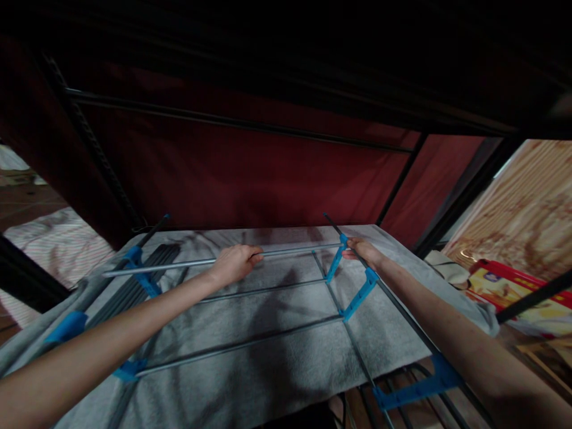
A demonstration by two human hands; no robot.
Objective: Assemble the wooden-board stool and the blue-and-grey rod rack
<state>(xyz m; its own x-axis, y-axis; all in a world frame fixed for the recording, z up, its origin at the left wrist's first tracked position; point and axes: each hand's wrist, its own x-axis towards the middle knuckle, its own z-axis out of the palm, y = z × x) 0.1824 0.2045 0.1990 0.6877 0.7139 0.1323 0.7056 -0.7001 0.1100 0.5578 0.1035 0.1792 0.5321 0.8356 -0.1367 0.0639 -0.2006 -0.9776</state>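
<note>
A partly assembled rack of grey metal tubes and blue plastic connectors lies on a grey towel-like cloth. My left hand (236, 263) is closed around a long metal tube (290, 251) that runs across the far side of the rack. The tube's left end sticks out past a blue connector (142, 271); its right end meets another blue connector (343, 241). At that right joint, my right hand (363, 251) grips the connector, its fingers partly hidden by the side tube. Two lower crossbars (250, 342) join the sides nearer me.
Several loose grey tubes (129, 292) lie in a bundle at the left on the grey cloth (286, 363). A dark metal frame with a red fabric panel (259, 173) stands behind. To the right are a red and yellow box (513, 286) and a wood-patterned panel (531, 202).
</note>
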